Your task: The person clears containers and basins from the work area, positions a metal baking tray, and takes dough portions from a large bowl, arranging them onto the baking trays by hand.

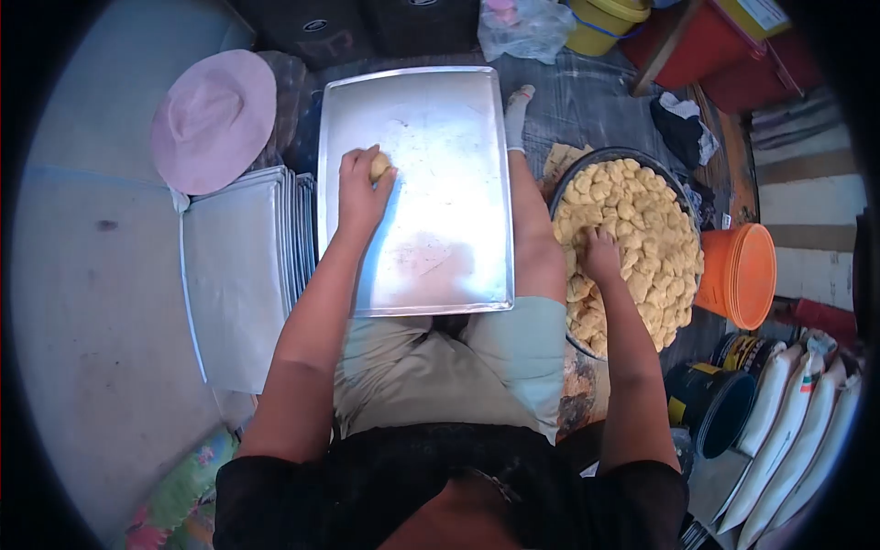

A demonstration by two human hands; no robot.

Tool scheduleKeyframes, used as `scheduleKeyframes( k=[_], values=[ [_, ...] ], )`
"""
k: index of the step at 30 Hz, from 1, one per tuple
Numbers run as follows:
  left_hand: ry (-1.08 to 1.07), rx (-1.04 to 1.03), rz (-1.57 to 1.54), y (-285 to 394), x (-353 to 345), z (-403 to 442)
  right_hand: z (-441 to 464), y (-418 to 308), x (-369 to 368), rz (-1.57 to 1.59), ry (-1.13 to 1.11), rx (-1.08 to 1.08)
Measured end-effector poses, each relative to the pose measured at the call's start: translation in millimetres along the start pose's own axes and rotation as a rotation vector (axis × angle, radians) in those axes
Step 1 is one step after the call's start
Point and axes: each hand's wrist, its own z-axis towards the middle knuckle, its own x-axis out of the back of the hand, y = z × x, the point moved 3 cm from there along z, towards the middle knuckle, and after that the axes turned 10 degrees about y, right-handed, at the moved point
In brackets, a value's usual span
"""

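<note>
On the far left we see a big pink hat (215, 119) with a wide, floppy brim. Dark boxes (316, 35) stand at the far side, and right of them we find a see-through plastic bag (524, 38) with something pink in it. Next to that is a yellow bucket (591, 35) with a blue handle, then a red bin (683, 60) farther right. Some black and white cloth (678, 128) lies crumpled on the right. Nearer to us on that side are an orange bucket (733, 275), a dark bucket (701, 412) and a row of long white sacks (768, 403). Near left, we spot a flowery cloth (188, 477).
</note>
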Motion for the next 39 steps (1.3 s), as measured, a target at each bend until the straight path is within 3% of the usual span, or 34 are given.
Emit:
scheduleKeyframes(
  k=[1, 4, 5, 8, 9, 11, 12, 15, 18, 20, 22, 23, 24, 25, 26, 28, 29, 32, 33, 36, 38, 39],
  values=[
    [-0.017, -0.019, 0.025, -4.7, -3.9, 6.0, 1.9, -4.4, -0.9, 0.018, -0.119, -0.011],
    [-0.197, 0.001, 0.036, -16.9, -4.9, 15.4, 3.0, 2.9, 4.3, 0.140, -0.069, -0.076],
    [-0.245, 0.066, -0.012, -21.1, -2.2, 17.1, 5.3, 17.2, -7.0, 0.268, 0.156, -0.084],
    [-0.108, -0.046, 0.164, -28.3, 16.7, 22.1, 8.5, 53.9, -35.3, 0.757, 0.315, -0.472],
    [-0.104, -0.014, 0.337, -31.6, 25.5, 22.6, 7.8, 63.4, -33.6, 0.937, 0.400, -0.585],
    [-0.115, 0.114, 0.275, -51.7, 36.0, 23.0, 0.7, 77.1, -34.5, 1.294, 0.568, -0.821],
    [-0.116, 0.177, 0.243, -58.7, 39.6, 23.4, 0.3, 78.7, -30.5, 1.466, 0.585, -0.937],
    [-0.257, 0.110, 0.322, -49.7, 33.7, 18.1, 23.7, 61.7, 27.8, 1.887, 0.560, -1.316],
    [-0.247, 0.107, 0.337, -43.1, 22.3, 14.6, 75.3, 8.0, 81.9, 2.185, 0.238, -0.969],
    [-0.271, 0.122, 0.424, -38.0, 15.7, 11.6, 114.1, -46.6, 94.2, 2.158, 0.176, -0.843],
    [-0.205, 0.149, 0.330, -45.0, 9.5, 7.4, 149.9, -129.4, 125.2, 2.168, -0.027, -0.412],
    [-0.167, 0.168, 0.295, -45.6, 4.9, 4.2, 154.9, -176.3, 147.2, 1.915, -0.022, -0.578],
    [-0.132, 0.187, 0.262, -42.7, 1.8, -0.2, 162.4, -204.3, 141.0, 1.594, -0.132, -0.421],
    [-0.015, 0.074, 0.345, -21.8, 6.2, -2.3, 164.0, -234.7, 131.7, 1.102, -0.038, -0.039],
    [-0.086, 0.005, 0.262, -22.4, 2.3, -3.4, 163.8, -257.6, 122.5, 0.588, 0.051, 0.312],
    [-0.222, -0.138, 0.094, -20.7, -2.6, -0.5, 175.0, -263.3, 116.0, 0.668, -0.029, 0.340],
    [-0.181, -0.130, 0.096, -22.3, -2.1, 3.4, 180.2, -265.4, 113.3, 0.706, -0.071, 0.356],
    [0.000, -0.043, -0.052, -46.2, -11.3, 26.8, 188.9, -280.7, 121.7, 0.982, -0.181, 0.083],
    [0.071, -0.020, -0.015, -42.1, -10.6, 40.3, 192.3, -285.6, 110.0, 0.780, 0.090, 0.434],
    [0.182, -0.030, 0.008, -55.2, -22.9, 76.4, 240.7, -289.2, 99.0, 1.139, -0.199, 0.040],
    [0.202, -0.017, 0.032, -58.2, -27.0, 93.9, 267.8, -294.0, 136.8, 1.190, 0.138, -0.156],
    [0.207, -0.011, 0.046, -60.1, -29.6, 98.9, 282.1, -302.0, 126.8, 1.192, 0.159, -0.130]
  ],
)
